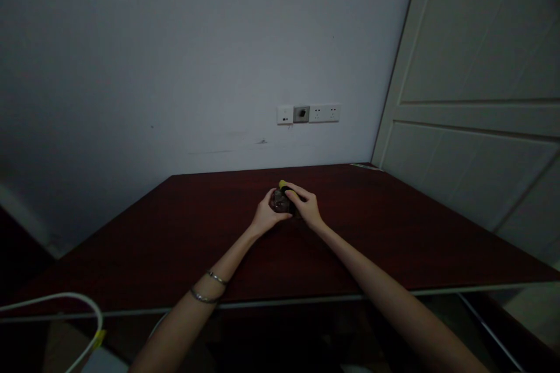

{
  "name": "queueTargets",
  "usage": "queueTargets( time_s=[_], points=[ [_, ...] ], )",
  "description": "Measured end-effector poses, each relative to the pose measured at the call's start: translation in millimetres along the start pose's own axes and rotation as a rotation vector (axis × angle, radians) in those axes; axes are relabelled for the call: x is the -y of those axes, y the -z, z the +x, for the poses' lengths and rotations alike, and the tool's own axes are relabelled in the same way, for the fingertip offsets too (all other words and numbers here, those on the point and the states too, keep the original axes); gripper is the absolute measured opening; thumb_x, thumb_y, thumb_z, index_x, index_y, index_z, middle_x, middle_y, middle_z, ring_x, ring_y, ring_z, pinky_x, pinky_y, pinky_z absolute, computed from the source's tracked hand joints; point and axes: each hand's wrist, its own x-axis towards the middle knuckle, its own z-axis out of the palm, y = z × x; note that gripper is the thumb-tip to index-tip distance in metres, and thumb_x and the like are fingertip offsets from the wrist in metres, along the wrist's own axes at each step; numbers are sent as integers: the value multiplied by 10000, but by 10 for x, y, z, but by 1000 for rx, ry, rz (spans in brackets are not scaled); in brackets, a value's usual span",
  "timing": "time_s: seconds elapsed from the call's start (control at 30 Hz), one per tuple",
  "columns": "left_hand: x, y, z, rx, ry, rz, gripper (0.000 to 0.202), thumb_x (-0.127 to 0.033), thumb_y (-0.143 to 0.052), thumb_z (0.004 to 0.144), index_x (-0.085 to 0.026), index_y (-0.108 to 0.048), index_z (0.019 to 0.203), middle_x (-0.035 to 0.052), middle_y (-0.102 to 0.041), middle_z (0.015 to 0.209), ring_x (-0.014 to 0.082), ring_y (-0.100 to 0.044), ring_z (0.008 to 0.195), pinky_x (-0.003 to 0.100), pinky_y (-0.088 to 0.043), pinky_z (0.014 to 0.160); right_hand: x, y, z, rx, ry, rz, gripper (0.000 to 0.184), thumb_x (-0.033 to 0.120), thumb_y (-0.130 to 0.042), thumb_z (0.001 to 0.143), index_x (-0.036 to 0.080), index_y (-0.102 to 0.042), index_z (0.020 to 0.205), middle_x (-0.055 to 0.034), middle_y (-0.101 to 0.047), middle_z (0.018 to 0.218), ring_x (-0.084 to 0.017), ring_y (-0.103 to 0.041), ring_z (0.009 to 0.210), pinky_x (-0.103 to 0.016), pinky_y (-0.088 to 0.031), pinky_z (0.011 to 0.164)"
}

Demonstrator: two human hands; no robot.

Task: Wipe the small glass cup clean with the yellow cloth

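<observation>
A small dark, clear-looking container (280, 202) is on the table between my hands; its exact kind is too dim to make out. My left hand (265, 214) wraps around its left and near side, thumb along the front. Over its top right, my right hand (306, 204) grips a black and yellow object (283, 185), whose yellow end points up and left. Fingers hide most of that object, and I cannot tell whether it is a cap, a brush or a tool. Two metal bracelets circle my left forearm.
The dark red tabletop (175, 233) reaches back to a pale wall with sockets (324, 113). A panelled white door (476, 128) stands along the right side. At the lower left, a white cable (83, 297) loops over the table's front edge.
</observation>
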Motion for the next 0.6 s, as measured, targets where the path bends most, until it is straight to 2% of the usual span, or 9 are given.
queueTargets(
  time_s=[0.13, 0.23, 0.4, 0.6],
  points=[
    [-17, 6, 13, -28, -1, -123, 759, -184, -790, 469, -102, -462, 1149, 123, -584, 1095, 225, -577, 967, 366, -445, 885, 37, -24, -23, 78, 139, -27, 264, 295, -643, 729, 295, -670, 992, -31, -594, 1145, -197, -545, 1062, -364, -411, 947],
    [-55, 3, -3, -1, -21, -148, 735, -196, -793, 474, -105, -480, 1133, 107, -601, 1066, 216, -584, 954, 356, -452, 880, 2, -3, 25, 72, 107, 21, 252, 299, -659, 713, 296, -681, 964, -34, -595, 1109, -193, -543, 1047, -356, -412, 938],
    [-72, 2, -8, -7, -7, -177, 745, -207, -808, 450, -103, -498, 1119, 118, -604, 1085, 225, -581, 982, 367, -450, 898, -75, 50, 101, 65, -53, 116, 256, 339, -646, 718, 290, -682, 966, -37, -631, 1054, -200, -549, 1036, -382, -384, 960],
    [-40, 24, 18, -27, 6, -194, 667, -235, -784, 503, -124, -520, 1105, 92, -626, 1044, 207, -602, 932, 354, -471, 863, -32, 26, 63, 96, 45, 57, 266, 325, -684, 682, 277, -692, 943, -38, -599, 1078, -190, -539, 1037, -335, -406, 926]
  ],
)
